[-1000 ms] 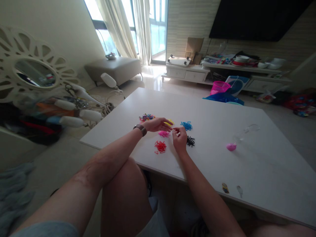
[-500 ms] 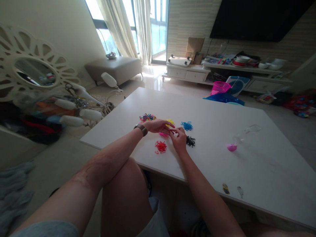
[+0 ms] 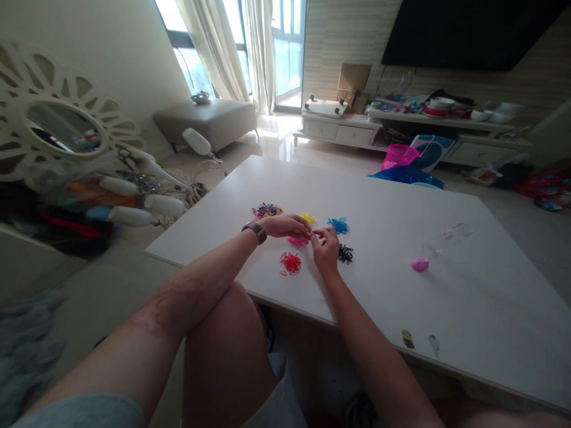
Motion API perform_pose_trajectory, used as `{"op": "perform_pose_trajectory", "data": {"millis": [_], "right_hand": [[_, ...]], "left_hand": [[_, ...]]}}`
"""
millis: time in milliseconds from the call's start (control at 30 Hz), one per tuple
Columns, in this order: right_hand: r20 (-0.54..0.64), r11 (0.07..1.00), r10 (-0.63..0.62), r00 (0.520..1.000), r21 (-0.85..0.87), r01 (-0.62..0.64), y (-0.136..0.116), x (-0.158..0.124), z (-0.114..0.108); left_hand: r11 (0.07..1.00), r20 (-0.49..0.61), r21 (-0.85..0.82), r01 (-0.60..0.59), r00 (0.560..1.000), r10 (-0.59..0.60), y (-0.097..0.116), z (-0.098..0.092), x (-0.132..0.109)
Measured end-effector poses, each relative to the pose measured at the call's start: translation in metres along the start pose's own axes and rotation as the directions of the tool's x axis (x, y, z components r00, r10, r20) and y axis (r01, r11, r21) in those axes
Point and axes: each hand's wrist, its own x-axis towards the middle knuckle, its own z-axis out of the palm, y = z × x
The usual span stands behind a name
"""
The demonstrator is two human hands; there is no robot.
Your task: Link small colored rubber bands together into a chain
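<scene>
My left hand (image 3: 289, 226), with a watch on its wrist, is over the white table, its fingers closed toward my right hand (image 3: 325, 248). The fingertips of both hands meet in a pinch; whatever is between them is too small to make out. Small loops like rubber bands lie around them in colour piles: a pink pile (image 3: 296, 242) partly under my left hand, a red pile (image 3: 291, 263) in front, a black pile (image 3: 345, 254) beside my right hand. Beyond are a yellow pile (image 3: 307, 219), a blue pile (image 3: 338, 225) and a mixed-colour pile (image 3: 266, 211).
On the right of the white table (image 3: 383, 208) lie a pink object (image 3: 419, 264) and a clear plastic piece (image 3: 458, 230). A yellow cartoon-figure piece (image 3: 407, 339) and a small pale clip-like piece (image 3: 434, 345) are near its front edge. A lamp (image 3: 165, 206) with white shades stands left.
The fingers of my left hand, spread a little before, have drawn together toward the right fingertips. My right hand has shifted slightly to the right. The piles have stayed put.
</scene>
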Motion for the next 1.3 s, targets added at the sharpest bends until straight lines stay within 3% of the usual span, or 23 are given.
{"op": "perform_pose_trajectory", "data": {"millis": [300, 1000, 1300], "right_hand": [[-0.051, 0.999, 0.050, 0.997, 0.014, -0.050, 0.0002, 0.0007, -0.0006], [-0.032, 0.998, 0.056, 0.998, 0.014, -0.055, 0.0014, 0.0009, 0.0003], [-0.035, 0.998, 0.064, 0.997, 0.018, -0.063, 0.0046, 0.0004, 0.0013]], "left_hand": [[0.964, -0.067, 0.244, -0.107, 0.990, 0.127, 0.0047, 0.0038, -0.0034], [0.953, -0.128, 0.278, -0.119, 0.979, 0.160, 0.0078, 0.0068, -0.0047], [0.938, -0.101, 0.316, -0.141, 0.978, 0.181, 0.0072, 0.0060, -0.0049]]}}
